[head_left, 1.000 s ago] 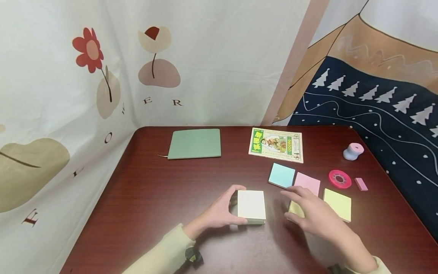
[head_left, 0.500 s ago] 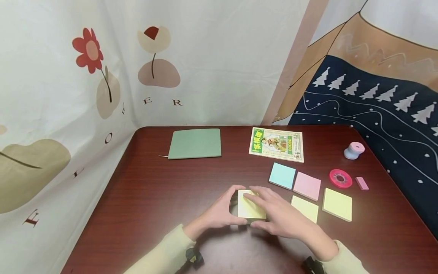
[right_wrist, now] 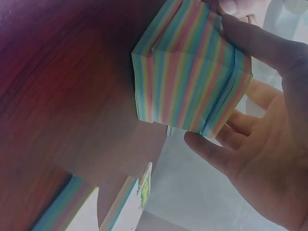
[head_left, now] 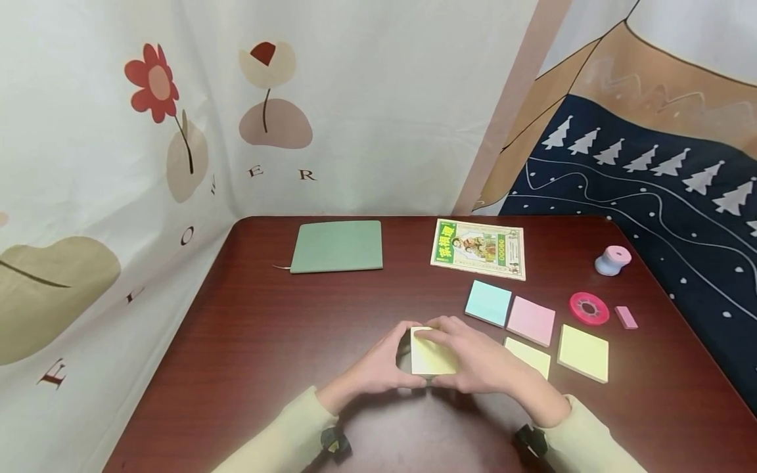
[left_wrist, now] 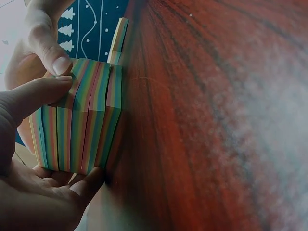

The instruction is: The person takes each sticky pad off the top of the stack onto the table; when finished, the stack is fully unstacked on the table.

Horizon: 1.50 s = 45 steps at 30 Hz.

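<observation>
A stack of sticky note pads [head_left: 430, 358] stands on the table between both hands, its top pale yellow. Striped pink, yellow, green and blue edges show on the stack [left_wrist: 79, 137] in the left wrist view, with its layers slightly uneven. My left hand [head_left: 378, 366] grips it from the left, thumb on the near side and fingers at the far side. From the right, my right hand [head_left: 481, 360] holds its upper part, with one finger over the top. In the right wrist view, the right hand's thumb and fingers [right_wrist: 211, 151] touch opposite sides of the stack.
Right of the stack lie a blue pad [head_left: 487, 303], a pink pad [head_left: 531, 320] and two yellow pads [head_left: 583, 353]. Beyond them are a red tape ring [head_left: 589, 309], a pink eraser [head_left: 626, 317] and a pink-and-blue spool [head_left: 612, 261]. A green notebook [head_left: 337, 247] and a printed booklet [head_left: 478, 249] lie farther back.
My right hand has moved left from beside the loose pads onto the stack, then closed in slightly. The stack's top has changed from white to pale yellow. The left hand has stayed in place.
</observation>
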Each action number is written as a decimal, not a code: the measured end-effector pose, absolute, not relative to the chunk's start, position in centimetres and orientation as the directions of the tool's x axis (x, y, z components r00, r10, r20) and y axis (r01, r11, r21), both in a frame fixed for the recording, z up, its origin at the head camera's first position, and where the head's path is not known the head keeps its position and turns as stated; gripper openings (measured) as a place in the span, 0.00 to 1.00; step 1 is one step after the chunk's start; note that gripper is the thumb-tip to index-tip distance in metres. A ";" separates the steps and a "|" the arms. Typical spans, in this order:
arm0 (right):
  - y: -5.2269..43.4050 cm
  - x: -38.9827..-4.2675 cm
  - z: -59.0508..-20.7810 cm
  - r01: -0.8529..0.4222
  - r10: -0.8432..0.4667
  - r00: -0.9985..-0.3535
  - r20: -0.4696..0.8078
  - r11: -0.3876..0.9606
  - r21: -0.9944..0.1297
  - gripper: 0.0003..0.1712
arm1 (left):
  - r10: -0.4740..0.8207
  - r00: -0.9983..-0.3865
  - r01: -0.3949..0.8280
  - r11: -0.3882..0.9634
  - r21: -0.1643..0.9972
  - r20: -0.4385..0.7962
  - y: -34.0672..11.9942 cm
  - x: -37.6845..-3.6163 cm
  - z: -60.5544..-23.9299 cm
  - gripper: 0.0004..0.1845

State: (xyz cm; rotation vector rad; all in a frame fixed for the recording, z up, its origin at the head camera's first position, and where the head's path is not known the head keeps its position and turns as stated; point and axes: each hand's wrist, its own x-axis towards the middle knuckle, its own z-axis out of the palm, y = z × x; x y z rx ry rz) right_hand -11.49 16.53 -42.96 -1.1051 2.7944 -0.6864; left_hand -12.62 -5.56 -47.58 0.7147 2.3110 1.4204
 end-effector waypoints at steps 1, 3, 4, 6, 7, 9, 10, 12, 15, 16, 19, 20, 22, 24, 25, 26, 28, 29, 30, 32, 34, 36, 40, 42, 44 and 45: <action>16.6 -11.5 -42.9 -0.634 -0.661 -0.744 0.102 0.648 -0.422 0.43 | 0.577 -0.817 0.235 0.369 0.899 -0.023 -5.5 -12.6 -47.6 0.46; 16.7 -11.4 -42.6 -0.627 -0.656 -0.748 0.095 0.653 -0.425 0.42 | 0.580 -0.814 0.222 0.355 0.908 -0.028 -5.5 -12.6 -47.6 0.46; 16.8 -11.4 -42.4 -0.621 -0.654 -0.752 0.089 0.656 -0.429 0.42 | 0.582 -0.813 0.212 0.348 0.913 -0.033 -5.5 -12.6 -47.6 0.46; 17.2 -11.5 -41.8 -0.606 -0.644 -0.761 0.076 0.665 -0.437 0.42 | 0.585 -0.810 0.201 0.342 0.918 -0.041 -5.4 -12.5 -47.6 0.46; 17.4 -11.6 -41.5 -0.597 -0.639 -0.766 0.069 0.667 -0.445 0.42 | 0.585 -0.810 0.196 0.344 0.918 -0.046 -5.5 -12.5 -47.5 0.46; 17.7 -12.1 -40.9 -0.581 -0.626 -0.777 0.067 0.672 -0.460 0.42 | 0.582 -0.812 0.194 0.351 0.916 -0.051 -5.5 -12.5 -47.5 0.47; 17.9 -12.5 -40.6 -0.575 -0.619 -0.782 0.072 0.673 -0.466 0.42 | 0.580 -0.813 0.193 0.353 0.915 -0.052 -5.5 -12.5 -47.5 0.47; 18.2 -13.6 -40.2 -0.566 -0.601 -0.794 0.095 0.671 -0.480 0.42 | 0.577 -0.815 0.192 0.352 0.916 -0.051 -5.6 -12.5 -47.5 0.47; 18.5 -15.7 -40.2 -0.547 -0.566 -0.813 0.133 0.666 -0.507 0.42 | 0.579 -0.814 0.195 0.350 0.916 -0.048 -5.6 -12.5 -47.6 0.46; 18.6 -16.4 -40.4 -0.539 -0.554 -0.820 0.140 0.669 -0.511 0.42 | 0.580 -0.813 0.195 0.351 0.916 -0.049 -5.6 -12.5 -47.6 0.46; 18.5 -18.8 -41.3 -0.523 -0.527 -0.837 0.150 0.686 -0.506 0.41 | 0.585 -0.810 0.197 0.348 0.917 -0.048 -5.6 -12.5 -47.7 0.45; 18.5 -19.5 -41.7 -0.518 -0.520 -0.841 0.147 0.696 -0.498 0.41 | 0.587 -0.808 0.196 0.342 0.919 -0.046 -5.6 -12.5 -47.7 0.45; 18.3 -20.8 -42.4 -0.511 -0.516 -0.846 0.132 0.716 -0.476 0.41 | 0.587 -0.808 0.197 0.338 0.920 -0.042 -5.6 -12.5 -47.8 0.45; 18.1 -21.7 -43.0 -0.508 -0.521 -0.847 0.108 0.733 -0.452 0.41 | 0.588 -0.808 0.196 0.327 0.924 -0.036 -5.6 -12.5 -47.7 0.44; 18.0 -22.2 -43.3 -0.502 -0.520 -0.849 0.090 0.743 -0.443 0.40 | 0.588 -0.808 0.198 0.324 0.925 -0.033 -5.6 -12.5 -47.7 0.44; 18.0 -22.5 -43.6 -0.499 -0.521 -0.850 0.074 0.752 -0.430 0.40 | 0.588 -0.808 0.201 0.324 0.924 -0.031 -5.6 -12.5 -47.7 0.44; 17.9 -23.1 -44.1 -0.488 -0.519 -0.854 0.041 0.770 -0.410 0.40 | 0.587 -0.809 0.206 0.329 0.921 -0.029 -5.6 -12.5 -47.6 0.44; 17.8 -23.3 -44.2 -0.485 -0.519 -0.854 0.028 0.777 -0.402 0.40 | 0.587 -0.809 0.208 0.329 0.921 -0.027 -5.7 -12.5 -47.6 0.44; 17.8 -23.5 -44.4 -0.480 -0.518 -0.855 0.013 0.782 -0.397 0.40 | 0.587 -0.809 0.210 0.330 0.920 -0.026 -5.7 -12.5 -47.6 0.44; 17.8 -23.8 -44.7 -0.474 -0.518 -0.855 -0.012 0.791 -0.388 0.40 | 0.587 -0.809 0.209 0.332 0.920 -0.028 -5.6 -12.6 -47.7 0.44; 17.8 -24.0 -44.9 -0.472 -0.523 -0.852 -0.033 0.794 -0.383 0.40 | 0.588 -0.809 0.205 0.331 0.921 -0.031 -5.6 -12.6 -47.7 0.44; 17.8 -24.1 -45.1 -0.471 -0.526 -0.849 -0.050 0.797 -0.379 0.40 | 0.588 -0.808 0.198 0.329 0.924 -0.036 -5.6 -12.6 -47.7 0.44; 17.8 -24.1 -45.1 -0.473 -0.531 -0.845 -0.063 0.797 -0.376 0.39 | 0.587 -0.809 0.189 0.321 0.928 -0.038 -5.6 -12.6 -47.7 0.44; 17.8 -24.0 -45.1 -0.472 -0.532 -0.844 -0.069 0.798 -0.375 0.39 | 0.586 -0.810 0.189 0.317 0.929 -0.036 -5.5 -12.5 -47.6 0.44; 17.8 -23.9 -45.0 -0.477 -0.535 -0.842 -0.070 0.798 -0.369 0.38 | 0.585 -0.810 0.188 0.316 0.930 -0.035 -5.5 -12.5 -47.5 0.44; 17.8 -23.9 -44.9 -0.478 -0.535 -0.842 -0.071 0.800 -0.363 0.39 | 0.585 -0.810 0.190 0.316 0.929 -0.033 -5.5 -12.5 -47.6 0.44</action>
